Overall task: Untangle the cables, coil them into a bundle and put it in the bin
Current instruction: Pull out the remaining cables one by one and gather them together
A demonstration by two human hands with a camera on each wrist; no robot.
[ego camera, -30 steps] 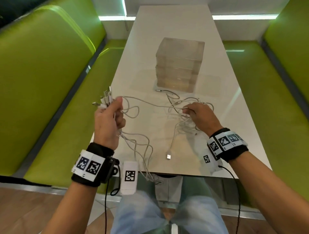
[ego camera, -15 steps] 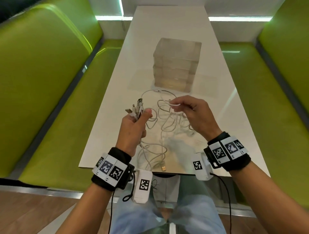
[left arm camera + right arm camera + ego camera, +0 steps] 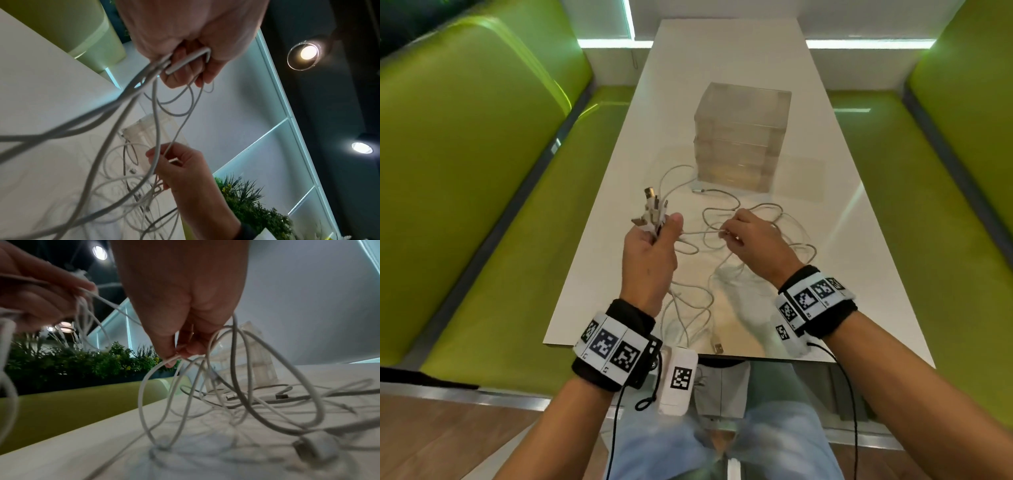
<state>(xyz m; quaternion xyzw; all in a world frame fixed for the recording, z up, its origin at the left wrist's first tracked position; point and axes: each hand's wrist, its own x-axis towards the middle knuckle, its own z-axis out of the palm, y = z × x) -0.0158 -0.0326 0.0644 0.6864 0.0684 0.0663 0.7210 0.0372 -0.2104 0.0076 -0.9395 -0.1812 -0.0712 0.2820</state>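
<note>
Several white cables (image 3: 763, 236) lie in tangled loops on the white table (image 3: 722, 68). My left hand (image 3: 654, 240) is raised over the table's near left and grips a bunch of plug ends (image 3: 652, 209) that stick up past the thumb; the strands (image 3: 131, 91) hang down from that fist. My right hand (image 3: 750, 236) pinches one strand (image 3: 172, 361) between thumb and fingertips, stretched across to the left hand. Loose loops (image 3: 267, 369) drape under the right hand. The clear plastic bin (image 3: 739, 140) stands beyond the cables, mid-table.
Green bench seats (image 3: 493, 260) flank the table on both sides. A USB plug (image 3: 718, 347) lies at the table's near edge, and another plug (image 3: 700, 190) lies by the bin's base. Green plants (image 3: 82, 363) stand behind the left bench.
My left hand has carried the plug ends right, from off the table's left edge to over it. My right hand lifted off the cable pile, pinching a strand, and now holds it nearer the left hand.
</note>
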